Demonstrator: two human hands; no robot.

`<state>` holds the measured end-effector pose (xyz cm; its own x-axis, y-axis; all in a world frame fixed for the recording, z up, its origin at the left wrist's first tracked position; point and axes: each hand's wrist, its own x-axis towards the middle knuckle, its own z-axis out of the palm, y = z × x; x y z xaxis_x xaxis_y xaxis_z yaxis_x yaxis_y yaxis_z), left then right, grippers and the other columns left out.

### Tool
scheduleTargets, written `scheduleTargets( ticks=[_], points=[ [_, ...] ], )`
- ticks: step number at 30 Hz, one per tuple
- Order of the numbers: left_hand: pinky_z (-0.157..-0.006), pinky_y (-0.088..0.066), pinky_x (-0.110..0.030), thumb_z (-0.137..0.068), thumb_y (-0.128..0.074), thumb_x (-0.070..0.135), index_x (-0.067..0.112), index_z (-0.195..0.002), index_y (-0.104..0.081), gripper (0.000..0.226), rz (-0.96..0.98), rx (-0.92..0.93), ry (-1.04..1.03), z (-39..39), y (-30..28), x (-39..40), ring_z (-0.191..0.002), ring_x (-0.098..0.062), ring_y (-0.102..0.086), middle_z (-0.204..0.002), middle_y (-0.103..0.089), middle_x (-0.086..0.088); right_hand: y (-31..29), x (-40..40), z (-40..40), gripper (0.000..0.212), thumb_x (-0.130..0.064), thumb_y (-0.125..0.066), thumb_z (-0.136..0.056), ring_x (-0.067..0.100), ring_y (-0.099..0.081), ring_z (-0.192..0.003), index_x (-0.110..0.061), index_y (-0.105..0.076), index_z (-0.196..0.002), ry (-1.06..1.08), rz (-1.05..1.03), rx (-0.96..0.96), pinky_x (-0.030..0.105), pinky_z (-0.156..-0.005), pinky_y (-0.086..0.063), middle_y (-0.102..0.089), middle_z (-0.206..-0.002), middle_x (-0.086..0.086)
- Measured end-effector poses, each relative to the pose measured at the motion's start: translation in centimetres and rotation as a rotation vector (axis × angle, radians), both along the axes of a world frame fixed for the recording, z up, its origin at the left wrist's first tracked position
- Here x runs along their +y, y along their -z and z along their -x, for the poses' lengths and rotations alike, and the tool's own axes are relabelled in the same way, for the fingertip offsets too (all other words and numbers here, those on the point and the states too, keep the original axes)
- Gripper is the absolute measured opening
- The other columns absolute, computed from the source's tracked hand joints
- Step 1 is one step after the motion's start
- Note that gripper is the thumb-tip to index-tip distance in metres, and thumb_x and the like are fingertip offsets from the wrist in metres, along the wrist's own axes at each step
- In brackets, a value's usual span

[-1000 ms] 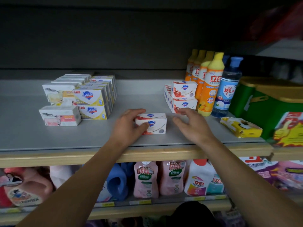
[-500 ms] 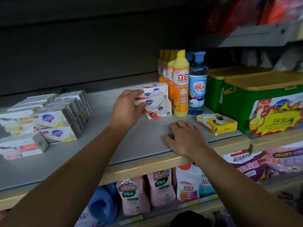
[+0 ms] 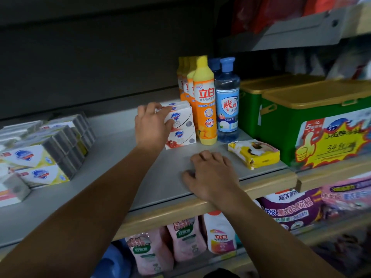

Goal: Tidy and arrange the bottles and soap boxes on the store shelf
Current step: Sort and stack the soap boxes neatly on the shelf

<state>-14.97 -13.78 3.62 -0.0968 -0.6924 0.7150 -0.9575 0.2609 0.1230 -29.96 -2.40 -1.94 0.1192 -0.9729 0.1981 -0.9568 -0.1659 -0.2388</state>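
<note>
Shelf (image 3: 124, 177): grey flat deck, pale wood-look front lip; the task's bottles and boxes stand on it.
Left hand (image 3: 151, 127): at 12 o'clock of the deck's middle, fingers curled over the top soap box (image 3: 179, 117), thumb on its near face; holding it.
Soap stack: top box sits on a lower box (image 3: 181, 138); both white card with a blue shield logo, the lower with red fruit art. Stack touches the orange bottle at its 3 o'clock.
Right hand (image 3: 210, 175): at 5 o'clock of the stack, palm down on the deck near the lip, fingers loosely bent, holding nothing.
Orange bottle (image 3: 205, 109): plastic, yellow cap and base, label reads 立白; more of the same in a row behind it.
Blue bottle (image 3: 227, 103): clear plastic, blue cap, label reads 雕牌; just beside the orange one at 3 o'clock, another blue cap behind.
Yellow pack (image 3: 254, 154): soft crinkled wrapper, lying flat at 2 o'clock of the right hand; print too blurred to read.
Green bins (image 3: 281, 117): hard plastic, tan lids, at 3 o'clock, close against the blue bottle; yellow starburst price sign with thumbs-up, writing unclear.
Yellow soap boxes (image 3: 40, 157): stacked rows at 9 o'clock, well apart from the left hand, same shield logo, grey ends.
Lower shelf: pink pouches (image 3: 188, 239), a white 立白 bottle (image 3: 220, 233), purple bags (image 3: 291, 209) with Chinese print.
</note>
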Motion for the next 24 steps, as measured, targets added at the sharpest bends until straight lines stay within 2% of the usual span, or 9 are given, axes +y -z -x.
scheduleTargets(
  ticks=[16, 24],
  points=[
    [-0.094, -0.04, -0.038, -0.092, -0.06, 0.034, 0.024, -0.131, -0.06, 0.04, -0.041, 0.018, -0.023, 0.4, -0.5, -0.5, -0.115, -0.027, -0.042, -0.128, -0.054, -0.006, 0.0, 0.2, 0.0, 0.056, -0.055, -0.032, -0.091, 0.026, -0.04, -0.124, -0.023, -0.049, -0.134, -0.005, 0.01, -0.027, 0.043, -0.106, -0.029, -0.049, -0.132, 0.002],
    [-0.098, -0.042, -0.04, -0.089, -0.063, 0.038, 0.026, -0.14, -0.048, 0.054, -0.154, -0.048, -0.029, 0.4, -1.5, 0.4, -0.12, -0.026, -0.043, -0.134, -0.051, -0.005, 0.0, 0.0, 0.1, 0.055, -0.056, -0.033, -0.092, 0.026, -0.04, -0.125, -0.023, -0.049, -0.133, -0.004, 0.003, -0.021, 0.043, -0.106, -0.03, -0.049, -0.132, 0.002]
  ],
)
